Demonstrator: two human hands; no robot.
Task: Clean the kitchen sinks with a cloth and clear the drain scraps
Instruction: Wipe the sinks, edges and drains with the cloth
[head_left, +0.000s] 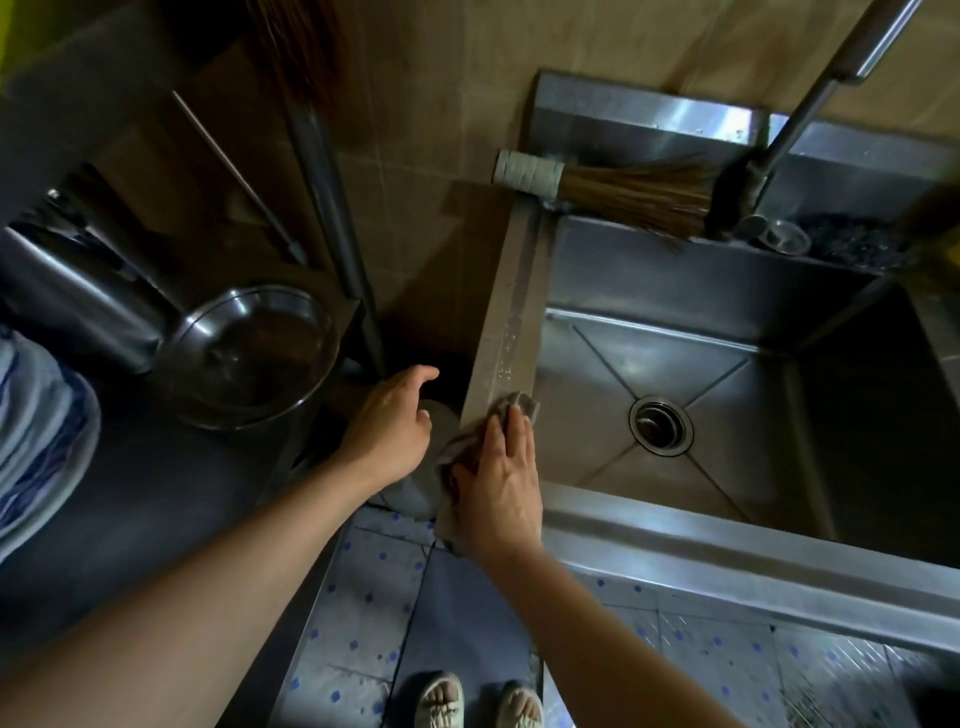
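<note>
A steel sink (582, 364) fills the right half of the view, with a round drain (661, 424) in the middle of its basin. My right hand (501, 491) lies flat on a brownish cloth (470, 447) and presses it onto the sink's left rim near the front corner. My left hand (392, 426) hovers just left of that rim with loosely bent fingers and holds nothing. The rim beyond the cloth shows water drops.
A bamboo brush (613, 189) lies across the sink's back ledge beside the faucet pipe (810, 109) and a small steel cup (784, 236). A steel bowl (249, 353) and a pot sit on the dark counter at left. Tiled floor and my slippered feet lie below.
</note>
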